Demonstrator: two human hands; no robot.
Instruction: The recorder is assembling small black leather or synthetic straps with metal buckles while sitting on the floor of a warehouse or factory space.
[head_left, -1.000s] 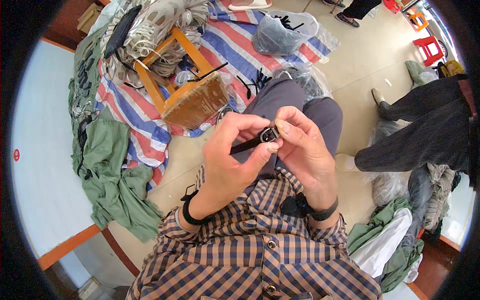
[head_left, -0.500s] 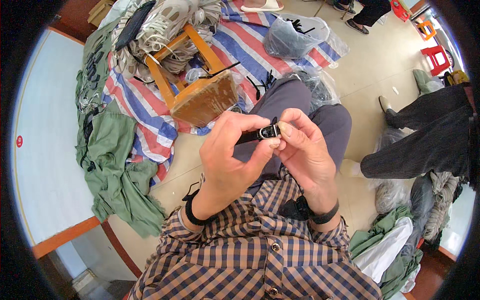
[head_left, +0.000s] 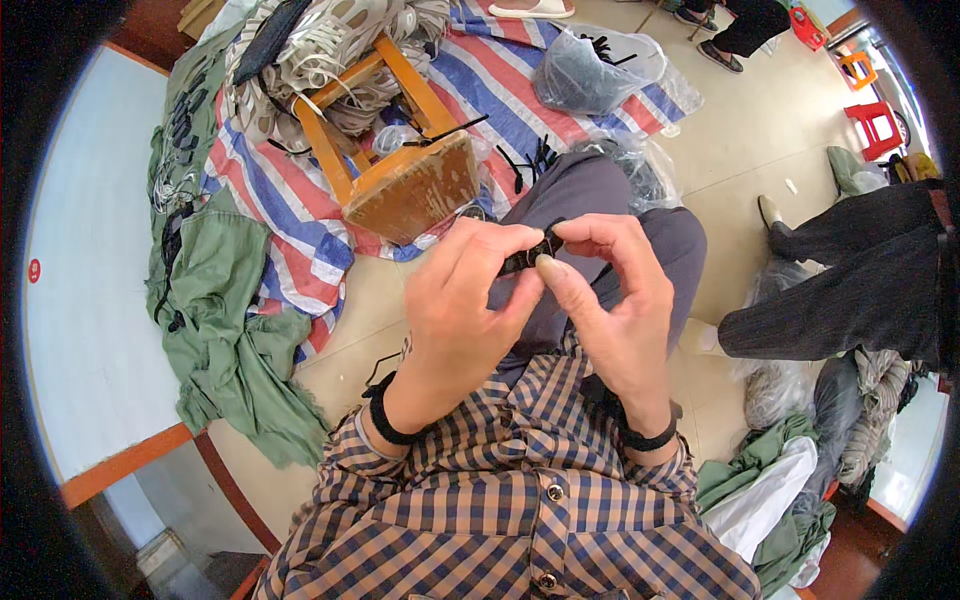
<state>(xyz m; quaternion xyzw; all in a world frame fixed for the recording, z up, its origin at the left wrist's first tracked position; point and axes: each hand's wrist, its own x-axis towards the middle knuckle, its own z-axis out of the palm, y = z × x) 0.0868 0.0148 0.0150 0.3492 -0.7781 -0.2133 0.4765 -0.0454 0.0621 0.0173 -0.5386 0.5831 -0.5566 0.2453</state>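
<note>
Above my lap, I hold a short black strap (head_left: 520, 262) between both hands. My left hand (head_left: 452, 295) pinches its left part between thumb and forefinger. My right hand (head_left: 622, 305) grips the other end, the thumb pressed on the near side and the fingers at the far side. Small metal glints show on the strap, but its ring is mostly hidden by my fingertips. Each wrist carries a black band.
Ahead lie a striped tarp (head_left: 500, 60), an overturned wooden stool (head_left: 415, 190), a heap of pale straps (head_left: 340, 50) and a plastic bag of black pieces (head_left: 590, 75). Green cloth (head_left: 225, 300) spreads at left. A person's dark-trousered legs (head_left: 840, 270) are at right, near bundled cloth (head_left: 790, 470).
The strap has turned, so its metal ring no longer faces up plainly. My right thumb has slid left and down, and its fingers have moved to the strap's far side.
</note>
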